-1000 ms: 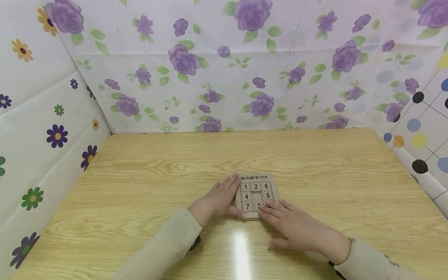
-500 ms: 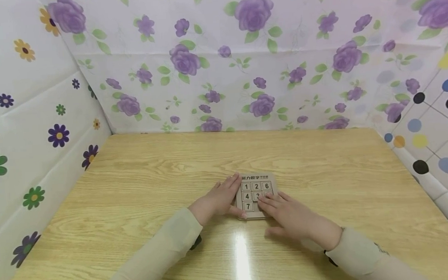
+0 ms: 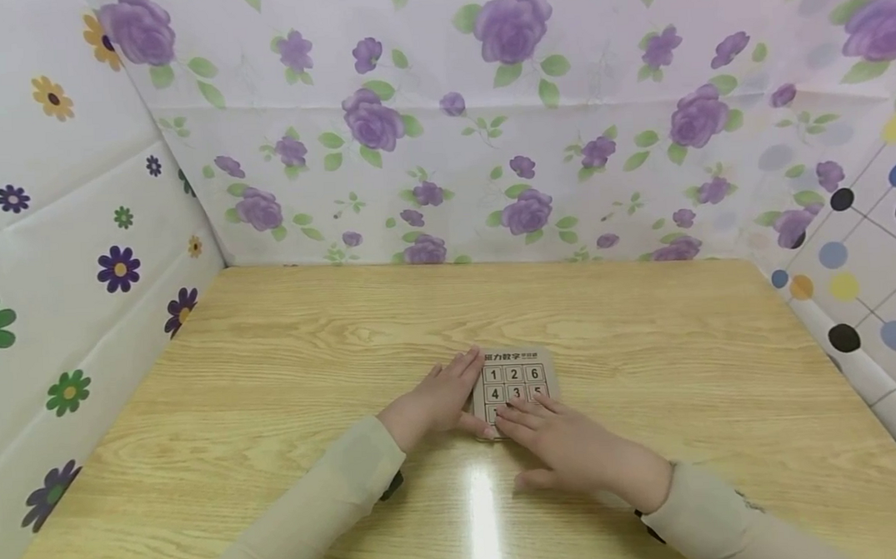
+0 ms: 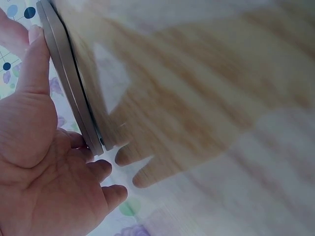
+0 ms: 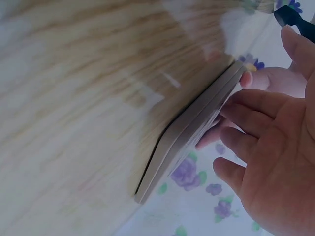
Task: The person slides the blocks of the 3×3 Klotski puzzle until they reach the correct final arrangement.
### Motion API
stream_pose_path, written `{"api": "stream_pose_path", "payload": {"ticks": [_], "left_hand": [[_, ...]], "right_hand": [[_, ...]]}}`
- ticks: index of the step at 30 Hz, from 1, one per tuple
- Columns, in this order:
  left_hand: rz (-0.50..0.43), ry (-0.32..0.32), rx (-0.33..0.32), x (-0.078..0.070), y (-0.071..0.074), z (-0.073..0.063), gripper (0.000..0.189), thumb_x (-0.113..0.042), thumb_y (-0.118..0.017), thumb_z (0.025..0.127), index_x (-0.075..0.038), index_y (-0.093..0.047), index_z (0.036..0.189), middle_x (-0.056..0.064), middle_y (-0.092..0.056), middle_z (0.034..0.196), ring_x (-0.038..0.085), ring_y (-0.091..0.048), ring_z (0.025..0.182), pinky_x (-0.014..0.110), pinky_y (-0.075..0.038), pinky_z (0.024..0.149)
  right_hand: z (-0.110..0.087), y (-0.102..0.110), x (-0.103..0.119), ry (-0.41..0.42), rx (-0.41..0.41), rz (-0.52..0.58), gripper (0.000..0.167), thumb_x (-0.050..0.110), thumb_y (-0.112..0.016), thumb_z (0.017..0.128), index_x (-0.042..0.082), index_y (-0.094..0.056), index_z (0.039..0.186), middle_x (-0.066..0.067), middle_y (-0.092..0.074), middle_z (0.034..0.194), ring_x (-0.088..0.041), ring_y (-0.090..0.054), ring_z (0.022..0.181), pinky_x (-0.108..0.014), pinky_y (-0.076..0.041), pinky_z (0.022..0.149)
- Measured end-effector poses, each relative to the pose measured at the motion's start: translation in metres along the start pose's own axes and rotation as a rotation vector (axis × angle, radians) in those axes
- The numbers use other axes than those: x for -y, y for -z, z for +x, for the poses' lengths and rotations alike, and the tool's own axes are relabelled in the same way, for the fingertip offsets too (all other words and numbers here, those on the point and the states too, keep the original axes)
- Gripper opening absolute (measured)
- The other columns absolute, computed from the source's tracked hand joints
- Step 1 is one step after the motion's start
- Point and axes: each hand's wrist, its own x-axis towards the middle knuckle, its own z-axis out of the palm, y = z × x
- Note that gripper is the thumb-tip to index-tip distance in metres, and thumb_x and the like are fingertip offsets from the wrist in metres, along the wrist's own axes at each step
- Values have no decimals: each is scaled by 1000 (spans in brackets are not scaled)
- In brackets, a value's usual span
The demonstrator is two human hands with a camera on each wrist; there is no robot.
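The number board (image 3: pixel 544 356) lies flat on the bench (image 3: pixel 346 342), and both hands touch it, so neither is nearer. The left hand (image 3: pixel 438 401) spans its left side, thumb at the near corner, fingertips at the far corner. The right hand (image 3: pixel 575 449) comes in from the near right, its fingers laid over the bottom row and pointing away and to the left. The 3 tile (image 3: pixel 516 391) sits just beyond those fingertips. The board's long axis seems to run away from the person, though the slanted head view makes that uncertain.

The right fingers are straight, slightly spread, and have nothing pinched. The left fingers are also extended, with the thumb well apart, against the board's edge rather than wrapped round it.

Only the head view gives the tile numbers: 1, 2, 6 on top, 4, 3, 5 below, the bottom row mostly hidden. The 2 wrist views show the board edge-on instead: the left reveals its thickness and the thumb at its side; the right, the right hand's palm and finger undersides.
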Motion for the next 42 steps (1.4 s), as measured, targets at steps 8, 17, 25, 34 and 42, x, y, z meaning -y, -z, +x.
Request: {"api": "stream_pose_path", "payload": {"ticks": [8, 17, 25, 34, 42], "left_hand": [[11, 6, -3, 0, -1, 1, 115, -60, -70, 72, -5, -8, 153, 8, 0, 161, 28, -6, 147, 49, -12, 119], [7, 13, 4, 0, 0, 2, 115, -61, -69, 73, -6, -8, 153, 7, 1, 161, 27, -6, 148, 49, -12, 119], [-6, 14, 2, 0, 0, 1, 115, -60, -69, 72, -6, -8, 153, 7, 0, 161, 27, -6, 148, 49, -12, 119], [-10, 7, -5, 2, 0, 1, 115, -60, -70, 73, -5, -8, 153, 8, 0, 161, 28, -6, 147, 50, -11, 119], [0, -10, -10, 2, -1, 1, 115, -60, -69, 73, -5, -8, 153, 9, -1, 161, 28, -6, 147, 50, -12, 119]], "right_hand": [[-4, -2, -5, -14, 20, 15, 74, 54, -52, 90, 4, -42, 143, -9, -36, 152, -30, -30, 141, -50, -20, 117], [-16, 0, -14, -32, 5, 58, 70, 51, -54, 90, 3, -45, 140, -10, -41, 149, -31, -34, 139, -53, -22, 116], [-20, 2, -18, -22, -26, 35, 68, 48, -56, 90, 2, -47, 139, -11, -46, 145, -31, -38, 137, -54, -26, 114], [3, 5, -15, 14, -44, 8, 69, 45, -58, 91, 2, -43, 142, -13, -40, 149, -33, -35, 138, -53, -26, 114], [17, 4, -9, -23, 33, 8, 76, 51, -56, 90, 2, -37, 145, -11, -35, 152, -30, -28, 142, -51, -22, 117]]}}
